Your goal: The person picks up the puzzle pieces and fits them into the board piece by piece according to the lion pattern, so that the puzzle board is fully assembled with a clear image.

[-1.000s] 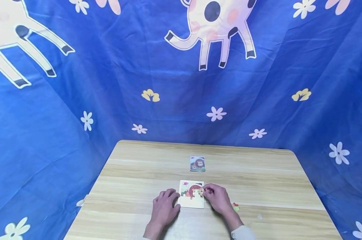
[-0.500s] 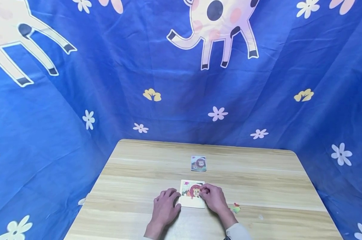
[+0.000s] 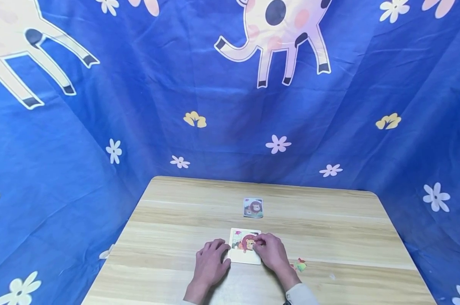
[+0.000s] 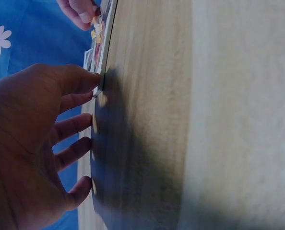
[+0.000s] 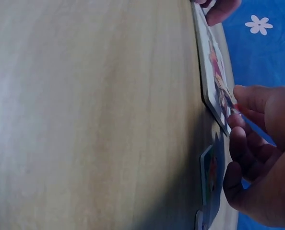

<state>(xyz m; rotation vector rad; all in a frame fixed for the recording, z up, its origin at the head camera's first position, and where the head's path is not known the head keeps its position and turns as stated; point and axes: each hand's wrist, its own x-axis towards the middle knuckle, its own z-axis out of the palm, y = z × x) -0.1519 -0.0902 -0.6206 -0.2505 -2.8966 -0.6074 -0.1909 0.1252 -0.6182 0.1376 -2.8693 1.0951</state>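
Observation:
A white puzzle board [image 3: 245, 256] lies on the table, its upper half filled with pieces of a lion picture and its lower half bare. My left hand [image 3: 210, 264] rests at the board's left edge, thumb and index fingertip touching it, the other fingers spread on the tabletop. At the board's right side, my right hand [image 3: 272, 252] pinches a small puzzle piece [image 5: 236, 107] between thumb and index finger, right over the lion's mane. The fingers cover most of that piece, but some red shows in the right wrist view.
Several loose puzzle pieces [image 3: 300, 265] lie on the wooden table [image 3: 176, 220] right of the right forearm. Behind the board is a small lion picture card [image 3: 253, 208]. A blue patterned cloth [image 3: 230, 127] hangs beyond the table's far edge.
The right hand has moved slightly left onto the board with its piece, and more of the lion's face now shows filled in. The left hand has stayed at the board's edge.

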